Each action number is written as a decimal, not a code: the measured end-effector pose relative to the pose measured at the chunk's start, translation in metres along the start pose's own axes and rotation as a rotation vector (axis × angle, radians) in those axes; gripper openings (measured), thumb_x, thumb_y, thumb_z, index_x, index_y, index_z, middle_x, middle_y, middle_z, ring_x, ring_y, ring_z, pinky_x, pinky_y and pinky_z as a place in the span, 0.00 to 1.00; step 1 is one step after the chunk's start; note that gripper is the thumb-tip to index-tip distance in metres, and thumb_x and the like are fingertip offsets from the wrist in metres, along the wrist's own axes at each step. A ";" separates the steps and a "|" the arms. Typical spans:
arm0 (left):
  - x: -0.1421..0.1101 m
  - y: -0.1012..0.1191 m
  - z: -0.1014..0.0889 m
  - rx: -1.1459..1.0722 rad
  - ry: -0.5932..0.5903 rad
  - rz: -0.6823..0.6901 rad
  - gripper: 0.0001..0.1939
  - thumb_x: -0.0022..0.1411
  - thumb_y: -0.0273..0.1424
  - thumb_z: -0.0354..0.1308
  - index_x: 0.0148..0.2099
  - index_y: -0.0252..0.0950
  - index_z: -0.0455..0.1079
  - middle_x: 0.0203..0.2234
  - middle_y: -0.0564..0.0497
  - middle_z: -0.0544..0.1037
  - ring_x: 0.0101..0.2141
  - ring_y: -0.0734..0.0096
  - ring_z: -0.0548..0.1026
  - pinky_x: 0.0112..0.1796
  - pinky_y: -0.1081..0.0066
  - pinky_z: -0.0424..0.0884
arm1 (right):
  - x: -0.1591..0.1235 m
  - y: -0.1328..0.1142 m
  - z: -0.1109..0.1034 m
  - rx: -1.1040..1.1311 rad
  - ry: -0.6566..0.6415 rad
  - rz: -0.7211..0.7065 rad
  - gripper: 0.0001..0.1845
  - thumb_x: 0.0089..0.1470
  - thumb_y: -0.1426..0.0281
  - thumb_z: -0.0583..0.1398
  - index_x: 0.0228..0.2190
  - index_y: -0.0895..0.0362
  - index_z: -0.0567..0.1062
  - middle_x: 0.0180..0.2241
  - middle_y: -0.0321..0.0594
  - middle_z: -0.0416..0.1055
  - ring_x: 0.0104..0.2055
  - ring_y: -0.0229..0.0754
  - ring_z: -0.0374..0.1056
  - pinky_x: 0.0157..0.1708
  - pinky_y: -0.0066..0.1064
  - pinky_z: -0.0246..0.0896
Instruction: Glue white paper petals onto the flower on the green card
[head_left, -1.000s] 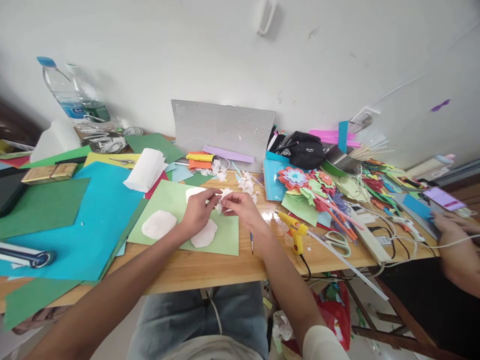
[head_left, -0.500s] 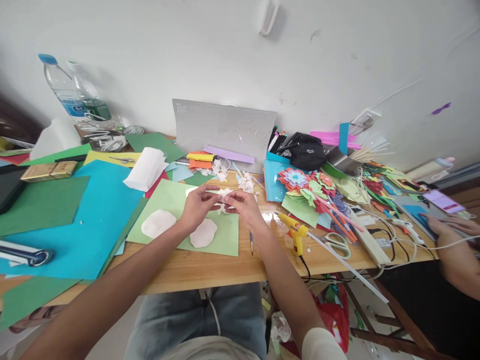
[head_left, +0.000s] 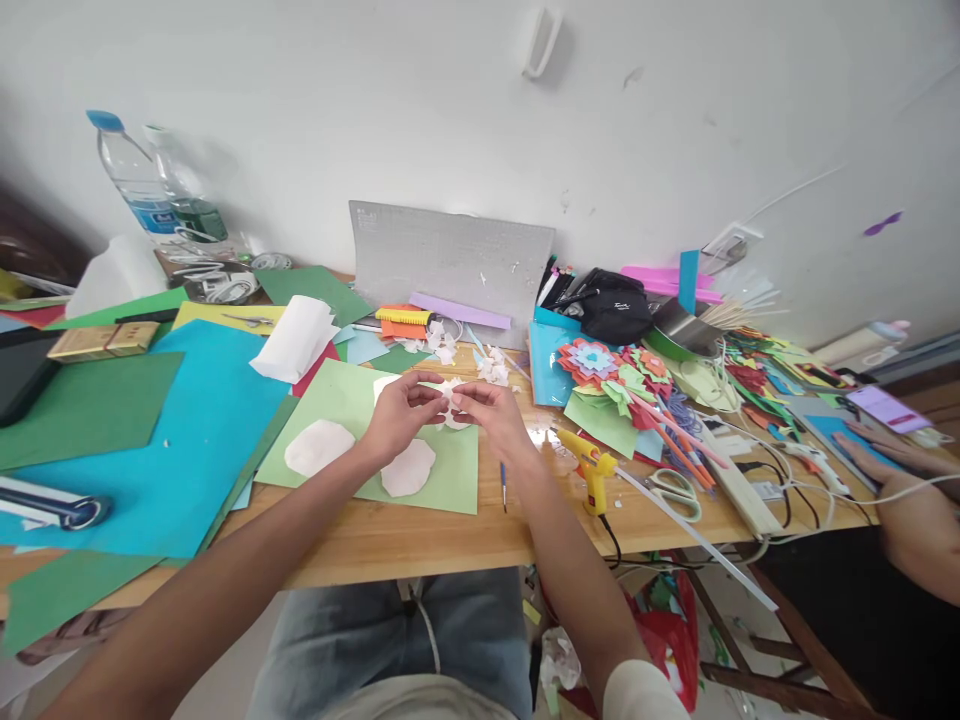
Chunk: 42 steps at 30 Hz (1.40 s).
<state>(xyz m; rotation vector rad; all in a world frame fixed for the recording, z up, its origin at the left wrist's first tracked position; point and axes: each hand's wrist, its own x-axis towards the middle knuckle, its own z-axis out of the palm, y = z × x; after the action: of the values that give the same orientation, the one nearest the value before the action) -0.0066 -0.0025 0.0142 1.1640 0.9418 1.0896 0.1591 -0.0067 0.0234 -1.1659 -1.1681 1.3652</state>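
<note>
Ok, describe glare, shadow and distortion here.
Head view: glare on the brown wooden tabletop beside the yellow plastic glue gun; head view: soft shadow beside the white wall hook; head view: a blue-capped clear plastic bottle leans outward, probably wide-lens stretch; head view: held ruffled white paper lacks fine detail.

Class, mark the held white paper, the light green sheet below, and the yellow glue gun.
White paper (head_left: 456, 421): head view, lower part.
Light green sheet (head_left: 456, 475): head view, bare right part.
Yellow glue gun (head_left: 593, 466): head view, body.

Pale, scuffed wall (head_left: 300, 120); white socket (head_left: 733, 246) mounted at right; wooden table (head_left: 450, 545) below.
</note>
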 end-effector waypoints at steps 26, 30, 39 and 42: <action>-0.002 0.005 0.001 -0.109 -0.051 -0.032 0.13 0.51 0.37 0.67 0.34 0.34 0.72 0.29 0.51 0.76 0.32 0.70 0.76 0.39 0.61 0.78 | -0.002 0.001 0.007 0.176 -0.007 0.040 0.09 0.39 0.67 0.69 0.27 0.54 0.79 0.25 0.34 0.73 0.28 0.35 0.68 0.31 0.30 0.66; -0.001 0.006 0.002 -0.095 -0.047 -0.007 0.12 0.51 0.37 0.67 0.33 0.34 0.73 0.30 0.51 0.77 0.32 0.69 0.76 0.40 0.60 0.78 | 0.000 0.001 0.005 0.225 -0.035 0.010 0.06 0.39 0.69 0.67 0.25 0.55 0.79 0.26 0.34 0.73 0.28 0.36 0.69 0.33 0.31 0.67; -0.005 0.009 0.004 -0.070 -0.031 0.030 0.13 0.53 0.39 0.64 0.35 0.35 0.71 0.30 0.51 0.75 0.33 0.68 0.76 0.39 0.60 0.78 | -0.001 0.002 0.004 0.143 0.004 -0.069 0.06 0.43 0.67 0.61 0.23 0.54 0.79 0.27 0.36 0.74 0.29 0.39 0.69 0.34 0.35 0.71; -0.004 0.010 0.004 -0.083 -0.022 0.019 0.16 0.51 0.40 0.66 0.37 0.36 0.69 0.30 0.52 0.75 0.32 0.69 0.76 0.38 0.60 0.78 | -0.002 0.001 0.005 0.068 0.000 -0.106 0.07 0.44 0.65 0.61 0.23 0.54 0.79 0.29 0.37 0.74 0.32 0.39 0.70 0.36 0.34 0.71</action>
<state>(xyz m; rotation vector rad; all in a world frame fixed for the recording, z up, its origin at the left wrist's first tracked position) -0.0059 -0.0071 0.0252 1.1172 0.8621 1.1185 0.1541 -0.0094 0.0233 -1.0414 -1.1587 1.3145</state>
